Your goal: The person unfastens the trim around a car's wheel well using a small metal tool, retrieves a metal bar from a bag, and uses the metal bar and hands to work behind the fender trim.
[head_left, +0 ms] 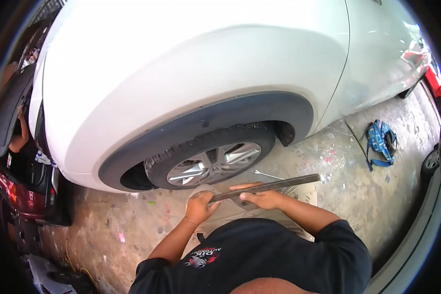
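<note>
A long, narrow dark bar (294, 182) lies across my lap, its right end raised a little higher than its left. My left hand (200, 204) is closed around the bar's left end. Nearer the middle, my right hand (261, 197) grips it with the thumb on the near side and fingers on the far side. Just beyond the bar is the front wheel (215, 164) of a white car (191, 63), under a dark grey arch trim (206, 120). A silver wrench (268, 174) rests on the floor close to the tyre, partly hidden by the bar.
On the stained concrete floor (117, 220) to the right lies a blue patterned bag (380, 142). Another car (411, 235) stands along the right edge. A dark red car (27, 196) is at left, with another person's arm (20, 130) beside it. A yellow cord (81, 267) lies lower left.
</note>
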The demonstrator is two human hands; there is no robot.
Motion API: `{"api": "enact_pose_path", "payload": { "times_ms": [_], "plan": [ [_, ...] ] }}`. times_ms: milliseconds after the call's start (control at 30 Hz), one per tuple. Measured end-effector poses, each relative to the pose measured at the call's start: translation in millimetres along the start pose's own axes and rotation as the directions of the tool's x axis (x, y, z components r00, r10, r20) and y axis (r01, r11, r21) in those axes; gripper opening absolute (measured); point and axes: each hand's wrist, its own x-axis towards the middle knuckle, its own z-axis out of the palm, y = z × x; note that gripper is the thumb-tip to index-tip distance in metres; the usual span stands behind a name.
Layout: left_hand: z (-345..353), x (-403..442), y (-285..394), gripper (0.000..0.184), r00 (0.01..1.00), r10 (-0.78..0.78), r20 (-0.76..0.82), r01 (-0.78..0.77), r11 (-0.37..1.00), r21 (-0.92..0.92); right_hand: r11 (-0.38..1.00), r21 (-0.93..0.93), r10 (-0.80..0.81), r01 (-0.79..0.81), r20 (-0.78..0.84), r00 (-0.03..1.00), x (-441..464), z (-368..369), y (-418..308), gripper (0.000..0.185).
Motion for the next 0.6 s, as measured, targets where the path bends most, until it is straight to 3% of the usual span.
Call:
{"api": "enact_pose_path", "payload": {
  "times_ms": [33,100,133,167,200,233,267,333,367,433,500,567,600],
  "plan": [
    [-3,8,2,0.036,0.999,0.009,0.049,-0.006,0.997,-0.077,1.0,-0.007,-0.008,0.008,0.003,1.0,0,-4,-6,0.039],
    [-10,19,-1,0.039,0.996,0.03,0.089,-0.014,0.986,-0.168,0.985,-0.04,0.167,-0.165,0.042,0.985,-9,-10,-9,0.04],
    [-17,30,-2,0.042,0.994,-0.106,-0.016,0.094,0.935,-0.343,0.986,-0.043,0.163,-0.162,0.038,0.986,-13,-13,0,0.04],
    [-27,45,-2,0.045,0.963,-0.253,-0.097,0.169,0.841,-0.514,0.983,-0.164,0.079,-0.08,-0.011,0.997,-15,-17,16,0.039],
    [-39,63,-1,0.045,0.943,-0.304,-0.133,0.149,0.747,-0.648,0.958,-0.285,-0.01,-0.005,-0.049,0.999,-14,-19,23,0.039],
    [-50,81,-1,0.045,0.921,-0.357,-0.158,0.115,0.635,-0.764,0.957,-0.29,-0.016,0.0,-0.052,0.999,-13,-20,16,0.039],
    [-57,97,-10,0.045,0.922,-0.349,-0.167,0.102,0.637,-0.764,0.939,-0.191,0.282,-0.285,-0.043,0.958,-12,-24,1,0.037],
    [-67,119,-28,0.037,0.922,-0.37,-0.109,-0.02,0.236,-0.972,0.914,-0.148,0.384,-0.378,0.013,0.923,-19,-32,-2,0.034],
    [-72,128,-26,0.037,0.925,-0.361,-0.116,-0.03,0.234,-0.972,0.914,-0.156,0.381,-0.376,0.004,0.925,-19,-34,19,0.034],
    [-83,143,-22,0.025,0.949,-0.218,-0.229,-0.222,0.057,-0.973,0.86,-0.305,0.398,-0.41,-0.104,0.912,-17,-28,71,0.034],
    [-82,153,-26,0.022,0.947,-0.187,-0.261,-0.251,0.073,-0.965,0.839,-0.363,0.371,-0.405,-0.162,0.914,-16,-19,70,0.032],
    [-79,162,-29,0.026,0.916,-0.206,-0.344,-0.314,0.163,-0.935,0.807,-0.183,0.529,-0.561,-0.196,0.825,-20,-8,36,0.03],
    [-69,166,-43,0.026,0.917,-0.191,-0.35,-0.323,0.159,-0.933,0.83,-0.171,0.492,-0.531,-0.225,0.841,-22,-4,48,0.028]
  ]
}}
